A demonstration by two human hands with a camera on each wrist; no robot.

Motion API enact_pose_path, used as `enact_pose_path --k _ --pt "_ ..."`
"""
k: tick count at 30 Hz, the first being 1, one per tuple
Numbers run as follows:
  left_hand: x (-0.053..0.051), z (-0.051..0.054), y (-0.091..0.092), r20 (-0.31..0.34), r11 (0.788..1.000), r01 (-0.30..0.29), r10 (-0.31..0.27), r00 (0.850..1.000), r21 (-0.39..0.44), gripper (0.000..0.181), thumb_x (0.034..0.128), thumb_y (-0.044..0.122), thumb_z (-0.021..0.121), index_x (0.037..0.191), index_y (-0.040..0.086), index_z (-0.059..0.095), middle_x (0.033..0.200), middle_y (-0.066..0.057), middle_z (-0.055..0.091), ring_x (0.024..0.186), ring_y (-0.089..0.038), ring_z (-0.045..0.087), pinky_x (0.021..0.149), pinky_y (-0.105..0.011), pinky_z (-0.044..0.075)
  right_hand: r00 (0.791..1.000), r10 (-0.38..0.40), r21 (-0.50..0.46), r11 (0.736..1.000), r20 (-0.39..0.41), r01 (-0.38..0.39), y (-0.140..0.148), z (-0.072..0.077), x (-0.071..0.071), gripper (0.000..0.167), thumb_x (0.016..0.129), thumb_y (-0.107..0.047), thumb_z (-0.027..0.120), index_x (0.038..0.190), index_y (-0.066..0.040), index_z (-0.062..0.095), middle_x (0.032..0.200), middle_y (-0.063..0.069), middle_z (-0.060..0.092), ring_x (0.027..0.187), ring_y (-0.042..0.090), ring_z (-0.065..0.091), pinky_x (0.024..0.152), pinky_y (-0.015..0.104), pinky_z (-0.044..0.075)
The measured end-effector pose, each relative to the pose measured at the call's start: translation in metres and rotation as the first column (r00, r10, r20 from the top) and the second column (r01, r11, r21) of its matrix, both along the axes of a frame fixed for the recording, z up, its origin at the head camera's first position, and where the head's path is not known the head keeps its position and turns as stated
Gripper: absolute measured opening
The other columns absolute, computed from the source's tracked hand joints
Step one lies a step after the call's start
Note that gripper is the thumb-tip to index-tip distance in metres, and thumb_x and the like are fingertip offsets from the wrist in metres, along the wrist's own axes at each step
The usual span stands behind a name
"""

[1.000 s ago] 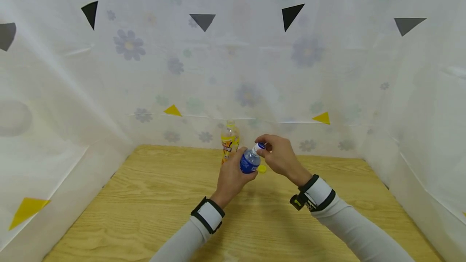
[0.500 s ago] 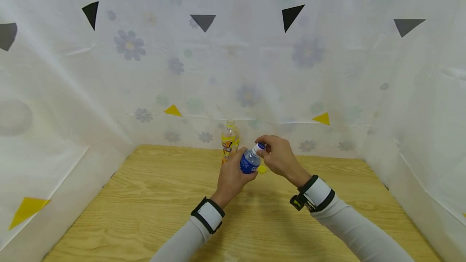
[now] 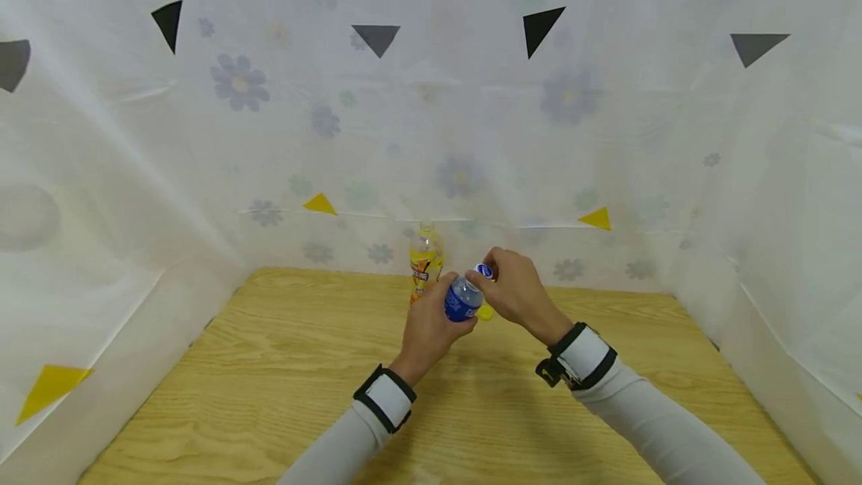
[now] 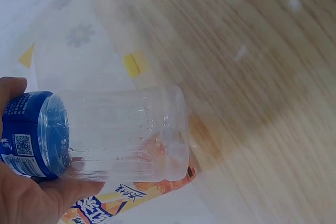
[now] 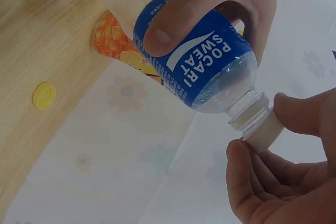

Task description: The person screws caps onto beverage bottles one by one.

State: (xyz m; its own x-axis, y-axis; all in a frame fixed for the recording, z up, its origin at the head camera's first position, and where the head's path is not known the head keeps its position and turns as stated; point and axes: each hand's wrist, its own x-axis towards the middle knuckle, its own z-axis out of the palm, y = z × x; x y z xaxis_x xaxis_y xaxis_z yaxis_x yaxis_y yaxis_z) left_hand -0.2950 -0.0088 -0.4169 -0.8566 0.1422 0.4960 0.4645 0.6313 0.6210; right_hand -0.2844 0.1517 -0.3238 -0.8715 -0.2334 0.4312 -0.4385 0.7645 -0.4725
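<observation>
A clear bottle with a blue label (image 3: 461, 304) is held tilted, its neck toward the right hand. The left hand (image 3: 429, 326) grips it around the label; in the left wrist view its bare lower part (image 4: 121, 135) shows. The right hand (image 3: 521, 292) pinches the white and blue cap (image 3: 483, 271) between thumb and fingers. In the right wrist view the cap (image 5: 265, 131) sits tilted at the mouth, with the neck threads (image 5: 249, 111) showing; whether they touch is hard to tell.
Behind the left hand a yellow-labelled bottle (image 3: 426, 264) stands uncapped on the wooden table (image 3: 283, 350). A yellow cap (image 3: 485, 313) lies on the table beyond the held bottle. White patterned sheeting (image 3: 444, 118) encloses the back and sides.
The right hand has shifted slightly with the cap, which has come away from its earlier seat on the neck and tilted. The left hand and bottle have hardly moved.
</observation>
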Motion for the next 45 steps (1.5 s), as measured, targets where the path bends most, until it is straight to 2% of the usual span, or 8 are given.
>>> enact_pose_path --k 9,18,22,27,33,39,45 --pt "0.0016 0.0004 0.0011 0.0 1.0 -0.007 0.007 1.0 0.001 0.074 0.0778 0.027 0.089 0.141 0.017 0.051 0.123 -0.007 0.066 0.107 -0.023 0.068 0.089 -0.042 0.058 0.999 0.025 -0.018 0.999 -0.027 -0.026 0.0012 -0.0007 0.0013 0.019 0.096 -0.017 0.069 0.106 -0.001 0.068 0.085 0.008 0.066 0.069 0.017 0.057 0.06 0.031 0.048" --pt "0.0012 0.0007 0.0021 -0.017 1.0 -0.009 0.009 1.0 -0.001 0.074 0.0777 0.029 0.089 0.141 0.016 0.052 0.122 -0.007 0.066 0.106 -0.022 0.069 0.087 -0.042 0.058 0.999 0.048 0.014 0.999 -0.016 -0.047 0.002 0.0024 0.0024 0.023 0.096 -0.014 0.068 0.116 -0.002 0.07 0.096 0.011 0.072 0.073 0.018 0.061 0.062 0.033 0.052" --pt "0.0011 0.0007 0.0023 -0.012 1.0 -0.009 0.009 1.0 0.004 0.075 0.0777 0.028 0.089 0.141 0.016 0.051 0.123 -0.007 0.066 0.106 -0.023 0.069 0.088 -0.042 0.058 0.997 0.071 0.013 0.997 -0.012 -0.071 0.0031 0.0031 0.0023 0.022 0.096 -0.007 0.064 0.117 -0.003 0.07 0.099 0.013 0.073 0.074 0.019 0.062 0.064 0.034 0.053" --pt "0.0024 0.0 0.0025 -0.007 1.0 -0.006 0.006 1.0 0.016 0.076 0.0771 0.026 0.089 0.142 0.015 0.051 0.124 -0.008 0.066 0.107 -0.024 0.069 0.089 -0.044 0.058 0.994 0.111 -0.014 0.994 0.005 -0.111 0.0047 0.003 0.0041 0.027 0.093 0.003 0.059 0.116 -0.005 0.069 0.106 0.014 0.073 0.084 0.025 0.068 0.072 0.04 0.056" --pt "0.002 -0.0009 0.0032 -0.005 1.0 -0.008 0.008 1.0 0.013 0.077 0.0767 0.025 0.09 0.143 0.015 0.051 0.125 -0.009 0.066 0.108 -0.024 0.068 0.09 -0.043 0.058 0.991 0.132 -0.039 0.991 0.033 -0.131 0.0055 0.0027 0.0069 0.03 0.092 0.007 0.057 0.118 -0.005 0.068 0.112 0.016 0.071 0.099 0.034 0.071 0.082 0.046 0.059" --pt "0.0016 -0.0002 0.0044 0.002 1.0 -0.01 0.01 1.0 0.014 0.079 0.077 0.026 0.09 0.144 0.015 0.05 0.126 -0.009 0.066 0.109 -0.024 0.069 0.089 -0.043 0.058 0.993 0.12 -0.014 0.993 0.006 -0.12 0.0055 0.0031 0.0058 0.029 0.092 0.005 0.06 0.118 -0.004 0.068 0.106 0.014 0.072 0.09 0.028 0.07 0.077 0.043 0.058" --pt "0.0007 -0.0008 0.0042 -0.006 1.0 -0.01 0.01 1.0 0.007 0.078 0.0768 0.026 0.09 0.143 0.016 0.05 0.126 -0.008 0.066 0.109 -0.023 0.069 0.089 -0.043 0.058 0.996 0.086 -0.002 0.996 -0.012 -0.086 0.0042 0.0026 0.0041 0.022 0.095 -0.005 0.064 0.117 -0.001 0.069 0.094 0.012 0.071 0.072 0.019 0.061 0.063 0.034 0.053"
